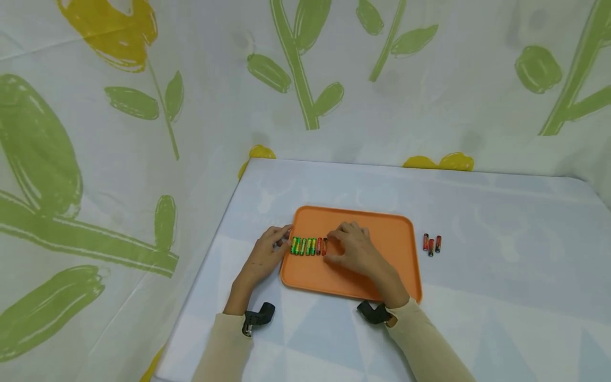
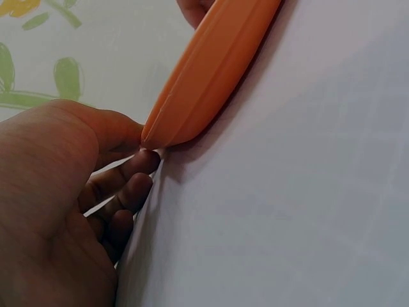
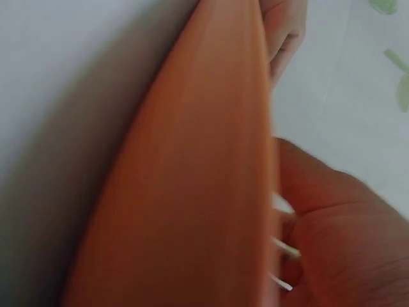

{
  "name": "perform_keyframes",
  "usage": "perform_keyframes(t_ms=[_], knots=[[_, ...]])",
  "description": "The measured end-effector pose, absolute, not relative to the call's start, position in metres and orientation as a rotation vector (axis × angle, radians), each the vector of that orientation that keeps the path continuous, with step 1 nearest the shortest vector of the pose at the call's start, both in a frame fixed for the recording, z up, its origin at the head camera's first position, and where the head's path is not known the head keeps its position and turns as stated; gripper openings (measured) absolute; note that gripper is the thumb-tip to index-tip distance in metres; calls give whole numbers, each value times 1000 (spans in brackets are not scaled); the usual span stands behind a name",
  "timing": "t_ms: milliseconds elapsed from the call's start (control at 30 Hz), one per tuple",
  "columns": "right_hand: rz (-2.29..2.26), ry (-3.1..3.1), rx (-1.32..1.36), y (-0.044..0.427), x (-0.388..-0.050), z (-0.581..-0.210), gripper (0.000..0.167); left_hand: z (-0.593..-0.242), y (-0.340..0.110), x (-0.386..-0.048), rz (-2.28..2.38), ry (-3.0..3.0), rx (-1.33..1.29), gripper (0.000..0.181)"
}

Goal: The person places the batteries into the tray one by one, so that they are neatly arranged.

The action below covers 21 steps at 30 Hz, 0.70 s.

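On the orange tray [image 1: 343, 281] several green batteries [image 1: 303, 246] lie side by side in a row at the left. Two red batteries continue the row: one [image 1: 319, 246] lies next to the green ones, and the last battery [image 1: 325, 246] is between the thumb and forefinger of my right hand [image 1: 355, 249], pinched at its ends. My left hand [image 1: 264, 257] rests at the tray's left edge. In the left wrist view its thumb [image 2: 115, 131] touches the rim, with the other fingers alongside. The tray wall hides my right fingertips in the right wrist view.
Three red batteries [image 1: 431, 247] lie on the table [image 1: 501, 276] to the right of the tray. A cloth with green leaves and yellow flowers [image 1: 382, 106] hangs behind and to the left. Each wrist wears a black camera band [image 1: 260, 315].
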State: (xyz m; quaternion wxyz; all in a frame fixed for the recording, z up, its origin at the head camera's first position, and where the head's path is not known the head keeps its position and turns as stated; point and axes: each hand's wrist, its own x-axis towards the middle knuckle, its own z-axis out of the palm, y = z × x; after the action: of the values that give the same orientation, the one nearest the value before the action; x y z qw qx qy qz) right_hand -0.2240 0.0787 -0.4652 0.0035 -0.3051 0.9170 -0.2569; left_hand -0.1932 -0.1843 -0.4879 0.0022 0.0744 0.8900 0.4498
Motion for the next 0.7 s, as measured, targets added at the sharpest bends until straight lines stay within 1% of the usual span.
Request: perform_keyframes(t_ms=[200, 367, 500, 700], knots=[[-834, 2909, -919, 91, -217, -449, 45, -492, -184, -194, 1397, 2806, 218, 44], [-837, 2960, -901, 109, -214, -442, 41, -492, -184, -194, 1386, 2801, 217, 45], [-888, 2981, -908, 134, -212, -439, 40, -491, -185, -192, 1380, 2799, 212, 45], [-898, 3057, -906, 184, -212, -436, 35, -488, -184, -192, 1386, 2795, 223, 45]])
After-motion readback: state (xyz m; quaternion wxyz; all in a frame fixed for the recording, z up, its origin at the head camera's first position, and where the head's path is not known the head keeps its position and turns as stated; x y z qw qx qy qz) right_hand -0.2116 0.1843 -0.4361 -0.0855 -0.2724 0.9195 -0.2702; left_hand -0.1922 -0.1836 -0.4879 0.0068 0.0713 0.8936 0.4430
